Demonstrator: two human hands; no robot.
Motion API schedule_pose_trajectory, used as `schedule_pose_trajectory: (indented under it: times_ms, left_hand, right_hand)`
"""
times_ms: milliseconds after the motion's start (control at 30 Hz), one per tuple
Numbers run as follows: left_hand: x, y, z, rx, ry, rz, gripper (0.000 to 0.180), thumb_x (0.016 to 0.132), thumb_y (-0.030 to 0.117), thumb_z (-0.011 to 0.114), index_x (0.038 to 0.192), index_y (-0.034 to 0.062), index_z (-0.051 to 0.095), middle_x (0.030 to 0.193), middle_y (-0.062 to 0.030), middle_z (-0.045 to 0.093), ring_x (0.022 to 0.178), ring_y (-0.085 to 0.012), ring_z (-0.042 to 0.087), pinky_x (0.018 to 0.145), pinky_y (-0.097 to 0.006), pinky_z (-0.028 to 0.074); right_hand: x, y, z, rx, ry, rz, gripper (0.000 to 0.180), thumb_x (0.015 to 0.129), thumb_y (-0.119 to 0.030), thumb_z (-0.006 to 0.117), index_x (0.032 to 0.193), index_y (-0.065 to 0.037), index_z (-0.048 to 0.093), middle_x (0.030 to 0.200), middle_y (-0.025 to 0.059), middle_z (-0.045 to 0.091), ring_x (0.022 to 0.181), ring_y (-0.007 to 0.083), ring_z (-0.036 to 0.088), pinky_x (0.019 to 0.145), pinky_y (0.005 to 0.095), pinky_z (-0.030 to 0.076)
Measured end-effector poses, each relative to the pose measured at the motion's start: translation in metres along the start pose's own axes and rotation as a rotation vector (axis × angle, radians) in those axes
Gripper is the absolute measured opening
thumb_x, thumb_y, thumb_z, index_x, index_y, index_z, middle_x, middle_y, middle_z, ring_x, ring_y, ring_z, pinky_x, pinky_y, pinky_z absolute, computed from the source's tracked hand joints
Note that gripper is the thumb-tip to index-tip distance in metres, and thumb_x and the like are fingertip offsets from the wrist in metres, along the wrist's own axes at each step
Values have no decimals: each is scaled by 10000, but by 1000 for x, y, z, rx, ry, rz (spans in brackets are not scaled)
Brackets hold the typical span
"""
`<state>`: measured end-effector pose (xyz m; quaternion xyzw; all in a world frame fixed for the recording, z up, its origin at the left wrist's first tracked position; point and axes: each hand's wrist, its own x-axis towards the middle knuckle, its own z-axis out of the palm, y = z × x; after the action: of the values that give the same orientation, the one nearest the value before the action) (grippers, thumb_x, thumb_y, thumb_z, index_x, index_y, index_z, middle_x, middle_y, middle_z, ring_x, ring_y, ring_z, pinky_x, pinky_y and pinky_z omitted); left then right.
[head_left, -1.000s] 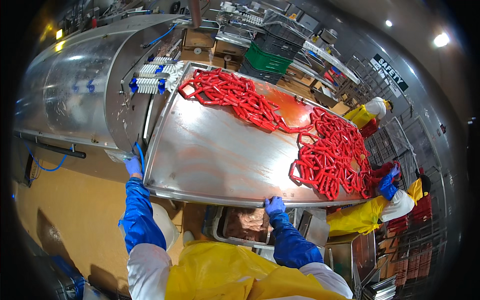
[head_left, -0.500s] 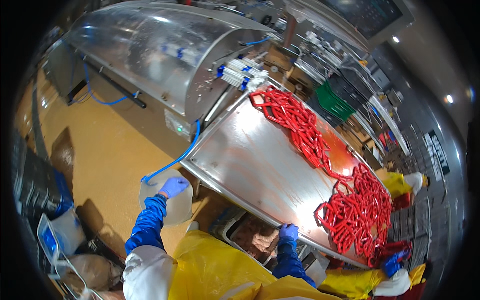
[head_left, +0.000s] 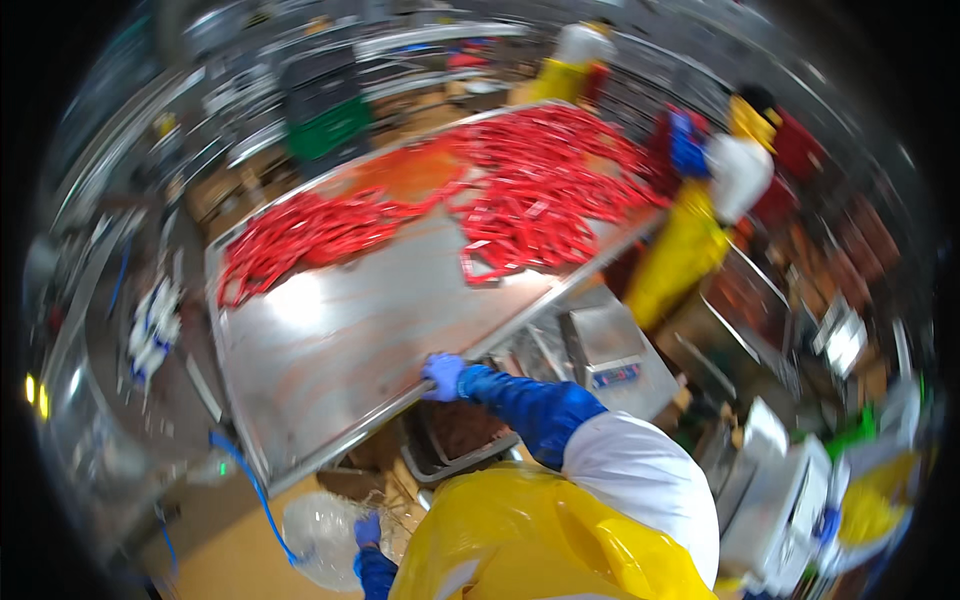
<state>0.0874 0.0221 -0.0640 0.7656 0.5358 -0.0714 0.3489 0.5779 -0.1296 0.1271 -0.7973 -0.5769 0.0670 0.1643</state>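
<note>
While right hand (head_left: 441, 376) rests on near edge of surface (head_left: 330, 340), red sausage links (head_left: 535, 215) lie beyond it, strung left to right across far side; left hand (head_left: 368, 530), farther from links, sits by translucent bin (head_left: 318, 540). Opening of both too blurred to tell; neither holds links.

Free room over the near left of the steel table (head_left: 335, 350), red links (head_left: 535, 205) beyond
</note>
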Motion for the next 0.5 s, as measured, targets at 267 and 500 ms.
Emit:
schedule_pose_trajectory:
  times_ms: [267, 500]
  left_hand:
    - [10, 25, 15, -65, 184, -150, 478, 857, 337, 552, 930, -123, 663, 917, -331, 676, 864, -483, 656, 786, -542, 503]
    - [-7, 34, -4, 147, 98, -71, 484, 859, 319, 550, 969, -145, 634, 926, -328, 678, 855, -472, 656, 785, -535, 500]
  right_hand:
    - [-39, 0, -4, -72, -10, 91, 607, 757, -439, 715, 1243, -87, 623, 1243, 167, 594, 1202, 365, 536, 1040, 493, 406]
    - [-28, 23, -43, -65, -189, 180, 644, 721, -444, 747, 1262, -124, 608, 1267, 102, 595, 1211, 316, 556, 986, 522, 446]
